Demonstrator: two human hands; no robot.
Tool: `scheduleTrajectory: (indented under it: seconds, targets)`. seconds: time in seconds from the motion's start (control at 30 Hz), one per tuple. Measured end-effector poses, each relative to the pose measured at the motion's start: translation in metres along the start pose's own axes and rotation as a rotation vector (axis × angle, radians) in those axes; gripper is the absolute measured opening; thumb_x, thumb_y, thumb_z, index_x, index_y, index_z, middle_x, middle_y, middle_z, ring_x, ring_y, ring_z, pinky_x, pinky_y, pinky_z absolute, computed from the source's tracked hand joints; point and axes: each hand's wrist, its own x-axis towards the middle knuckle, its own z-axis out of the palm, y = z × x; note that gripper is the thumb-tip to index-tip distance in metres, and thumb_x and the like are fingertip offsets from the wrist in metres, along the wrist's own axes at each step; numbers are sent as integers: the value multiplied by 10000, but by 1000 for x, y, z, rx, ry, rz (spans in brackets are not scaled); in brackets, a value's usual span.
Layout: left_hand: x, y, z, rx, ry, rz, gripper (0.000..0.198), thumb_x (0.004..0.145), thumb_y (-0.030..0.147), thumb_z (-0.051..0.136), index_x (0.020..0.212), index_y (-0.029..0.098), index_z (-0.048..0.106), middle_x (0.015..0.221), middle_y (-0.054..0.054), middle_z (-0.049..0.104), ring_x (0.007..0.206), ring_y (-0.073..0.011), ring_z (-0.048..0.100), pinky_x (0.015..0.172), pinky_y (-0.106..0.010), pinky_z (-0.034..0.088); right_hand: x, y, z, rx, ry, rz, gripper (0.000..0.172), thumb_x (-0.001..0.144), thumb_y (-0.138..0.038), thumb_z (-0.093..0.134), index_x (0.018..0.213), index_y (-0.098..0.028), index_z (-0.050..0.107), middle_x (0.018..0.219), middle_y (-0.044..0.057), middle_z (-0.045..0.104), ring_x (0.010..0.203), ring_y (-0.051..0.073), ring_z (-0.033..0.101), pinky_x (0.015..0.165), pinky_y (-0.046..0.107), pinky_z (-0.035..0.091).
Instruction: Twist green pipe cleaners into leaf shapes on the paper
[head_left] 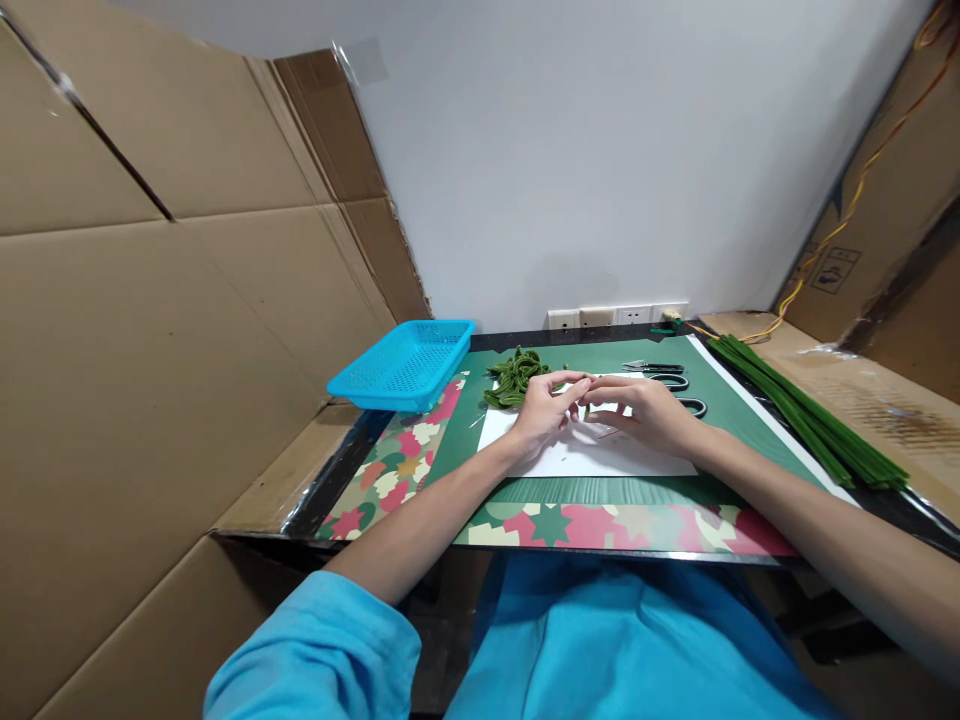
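My left hand [546, 408] and my right hand [646, 408] meet at the fingertips above a white sheet of paper [600, 458]. Both are closed in a pinch on a short green pipe cleaner [587, 411], most of it covered by the fingers. Just beyond my left hand lies a pile of bent green pipe cleaner pieces [516, 374], partly over the paper's edge. Past my right hand are black-handled scissors [667, 382], their blades hidden behind the hand, and small thread snips [646, 367].
A blue perforated basket [405, 365] stands at the table's left back corner. Long green pipe cleaners [810, 415] lie bundled along the right edge. Cardboard walls [150, 350] enclose the sides. Sockets [634, 317] and a yellow cord [787, 300] are at the back.
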Motion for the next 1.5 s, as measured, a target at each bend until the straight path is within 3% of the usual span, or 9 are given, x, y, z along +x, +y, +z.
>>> scheduleTrajectory:
  seconds: [0.17, 0.33, 0.5, 0.8, 1.1, 1.5]
  targets:
    - [0, 2, 0, -19, -58, 3, 577, 853, 574, 807, 1229, 136, 796, 741, -35, 686, 547, -90, 548, 432, -202, 358, 1, 2, -1, 67, 38, 40, 257, 1068, -420, 633, 1055, -234, 810, 1095, 83, 769, 824, 169, 715, 705, 267, 563]
    - [-2, 1, 0, -26, -119, 56, 618, 828, 538, 852, 1324, 183, 753, 1255, -139, 741, 654, -84, 633, 457, -191, 420, 2, 3, -3, 84, 103, 67, 381, 1075, -494, 607, 907, -211, 800, 944, 72, 705, 692, 135, 622, 668, 266, 526]
    - [-5, 1, 1, -30, -170, 75, 665, 834, 530, 852, 1384, 187, 702, 1386, -177, 702, 689, -126, 712, 454, -206, 462, 3, 3, -3, 76, 132, 66, 497, 1074, -556, 588, 775, -191, 744, 767, 38, 641, 621, 125, 569, 598, 258, 447]
    - [-6, 2, 1, -40, -156, 65, 606, 847, 564, 830, 1278, 146, 747, 1325, -187, 741, 684, -123, 725, 460, -196, 472, 2, 3, -2, 58, 175, 67, 492, 1094, -548, 549, 799, -192, 721, 691, 20, 612, 601, 130, 533, 590, 265, 406]
    - [-7, 5, 2, -22, -138, 83, 606, 845, 563, 839, 1274, 144, 750, 1208, -166, 778, 666, -144, 745, 447, -206, 491, 0, 0, -4, 29, 181, 44, 438, 1113, -431, 532, 777, -190, 678, 702, 12, 576, 609, 121, 519, 608, 266, 390]
    - [-5, 0, 4, -47, -79, 80, 547, 851, 542, 842, 1215, 143, 760, 1255, -149, 762, 531, -39, 612, 398, -184, 411, 1, 2, 0, 35, 148, 7, 424, 1127, -391, 480, 780, -193, 622, 710, 11, 563, 616, 128, 508, 612, 264, 391]
